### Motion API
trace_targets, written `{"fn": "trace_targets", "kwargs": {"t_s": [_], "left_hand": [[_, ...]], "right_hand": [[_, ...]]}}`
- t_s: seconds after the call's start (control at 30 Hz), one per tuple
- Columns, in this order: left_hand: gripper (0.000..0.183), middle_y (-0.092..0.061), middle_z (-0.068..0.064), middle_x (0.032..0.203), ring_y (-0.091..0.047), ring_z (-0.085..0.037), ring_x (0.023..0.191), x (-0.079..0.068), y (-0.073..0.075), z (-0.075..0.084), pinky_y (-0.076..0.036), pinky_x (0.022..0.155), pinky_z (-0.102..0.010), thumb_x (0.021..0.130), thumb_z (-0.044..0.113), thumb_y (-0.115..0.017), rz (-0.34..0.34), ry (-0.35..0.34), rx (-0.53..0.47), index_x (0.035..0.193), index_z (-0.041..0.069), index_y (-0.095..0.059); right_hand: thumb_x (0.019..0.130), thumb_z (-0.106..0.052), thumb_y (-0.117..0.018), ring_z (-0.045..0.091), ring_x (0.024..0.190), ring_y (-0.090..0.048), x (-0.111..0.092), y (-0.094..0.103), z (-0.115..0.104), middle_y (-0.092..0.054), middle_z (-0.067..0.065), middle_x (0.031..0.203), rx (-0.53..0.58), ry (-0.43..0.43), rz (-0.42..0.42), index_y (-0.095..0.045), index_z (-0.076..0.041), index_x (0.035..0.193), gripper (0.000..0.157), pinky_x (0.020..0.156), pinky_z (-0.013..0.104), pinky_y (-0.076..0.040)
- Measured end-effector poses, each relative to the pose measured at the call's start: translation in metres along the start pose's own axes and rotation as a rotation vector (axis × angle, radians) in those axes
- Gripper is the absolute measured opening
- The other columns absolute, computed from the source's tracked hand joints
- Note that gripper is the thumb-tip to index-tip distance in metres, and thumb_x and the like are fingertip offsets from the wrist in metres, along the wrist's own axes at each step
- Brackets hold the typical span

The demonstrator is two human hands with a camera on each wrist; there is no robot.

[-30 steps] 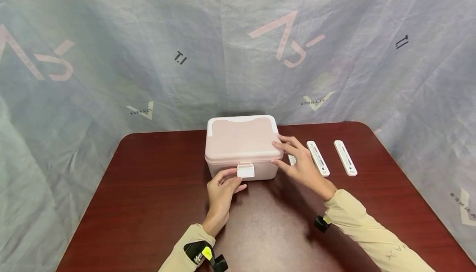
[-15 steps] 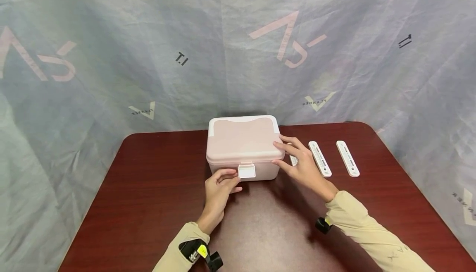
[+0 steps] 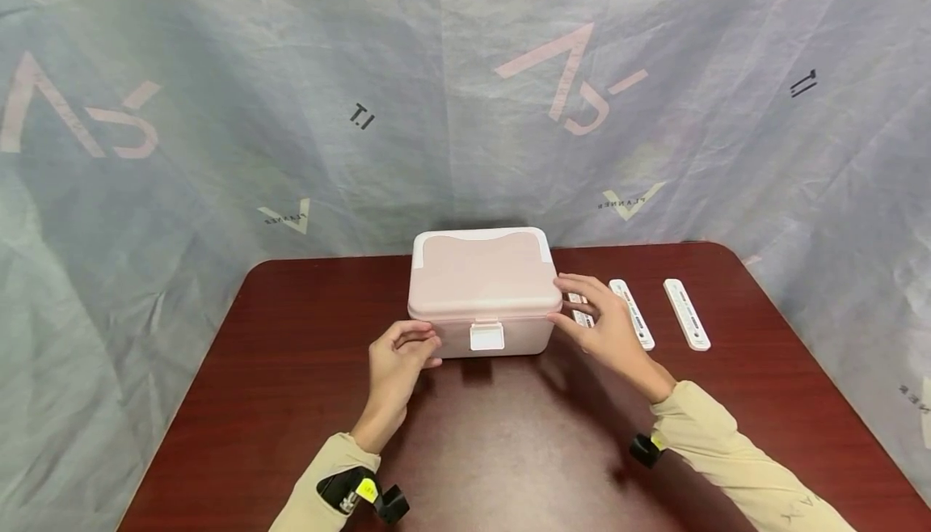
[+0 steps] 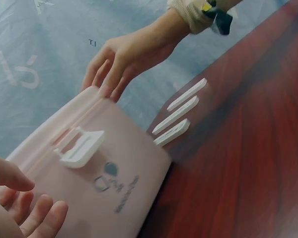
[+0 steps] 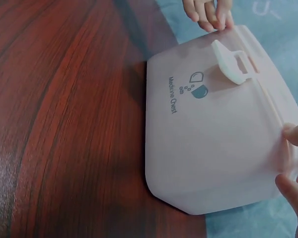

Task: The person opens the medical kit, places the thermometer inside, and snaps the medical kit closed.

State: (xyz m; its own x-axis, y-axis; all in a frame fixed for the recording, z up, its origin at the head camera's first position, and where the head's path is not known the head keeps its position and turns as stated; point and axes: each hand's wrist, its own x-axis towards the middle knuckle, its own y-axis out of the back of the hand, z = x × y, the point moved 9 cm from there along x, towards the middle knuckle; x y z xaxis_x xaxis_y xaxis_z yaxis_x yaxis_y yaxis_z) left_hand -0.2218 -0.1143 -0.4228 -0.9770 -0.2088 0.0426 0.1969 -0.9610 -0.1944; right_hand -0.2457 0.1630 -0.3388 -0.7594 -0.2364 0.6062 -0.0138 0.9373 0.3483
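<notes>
A pale pink medicine chest [image 3: 487, 273] stands on the table with its lid down. Its white latch [image 5: 227, 63] juts out from the front wall, above printed words and a capsule picture. My left hand [image 3: 393, 370] is at the chest's left front corner, fingers loosely bent, fingertips right at the wall. At the opposite end, my right hand [image 3: 611, 334] grips the right front corner of the lid, thumb on the front and fingers along the side. In the left wrist view the left fingers [image 4: 42, 213] hold nothing between them.
Three slim white strips with printed markings lie right of the chest: a far one [image 3: 687, 314], a middle one [image 3: 631, 314] and one partly behind the right hand [image 3: 582, 314]. A grey printed curtain [image 3: 451, 111] hangs behind the dark red table [image 3: 313, 330].
My left hand has moved left, from beside the latch to the chest's left front corner. My right fingers have slid off the lid's top to its right edge. The lid stays down.
</notes>
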Motion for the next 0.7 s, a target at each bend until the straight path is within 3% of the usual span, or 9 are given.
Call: {"fn": "trace_targets", "kwargs": {"t_s": [0.13,0.37,0.7], "left_hand": [[0.023,-0.062,-0.024,0.093,-0.066,-0.024,0.076,0.005,0.012,0.013,-0.058,0.064,-0.038,0.077,-0.013,-0.069,0.014,-0.065,0.058,0.099,-0.007,-0.064],[0.03,-0.064,-0.014,0.102,-0.062,-0.027,0.096,0.011,0.026,0.032,-0.054,0.075,-0.024,0.077,-0.001,-0.076,0.029,-0.194,0.226,0.105,0.001,-0.066],[0.046,-0.061,-0.013,0.118,-0.055,-0.023,0.112,0.024,0.022,0.046,-0.048,0.093,-0.041,0.075,0.001,-0.079,-0.086,-0.365,0.259,0.118,0.004,-0.062]], "right_hand": [[0.07,0.015,-0.076,0.039,0.107,-0.057,-0.001,0.001,0.016,-0.055,0.025,0.123,0.027,-0.038,0.005,-0.058,0.013,0.118,0.052,0.081,0.033,-0.053],[0.072,0.007,-0.078,0.032,0.111,-0.057,-0.001,0.0,0.032,-0.057,0.02,0.124,0.049,-0.098,-0.013,-0.056,0.007,0.126,0.058,0.084,0.03,-0.052],[0.073,0.004,-0.078,0.028,0.112,-0.057,0.0,-0.001,0.032,-0.058,0.016,0.124,0.031,-0.11,-0.026,-0.057,0.003,0.126,0.056,0.084,0.034,-0.053]]}}
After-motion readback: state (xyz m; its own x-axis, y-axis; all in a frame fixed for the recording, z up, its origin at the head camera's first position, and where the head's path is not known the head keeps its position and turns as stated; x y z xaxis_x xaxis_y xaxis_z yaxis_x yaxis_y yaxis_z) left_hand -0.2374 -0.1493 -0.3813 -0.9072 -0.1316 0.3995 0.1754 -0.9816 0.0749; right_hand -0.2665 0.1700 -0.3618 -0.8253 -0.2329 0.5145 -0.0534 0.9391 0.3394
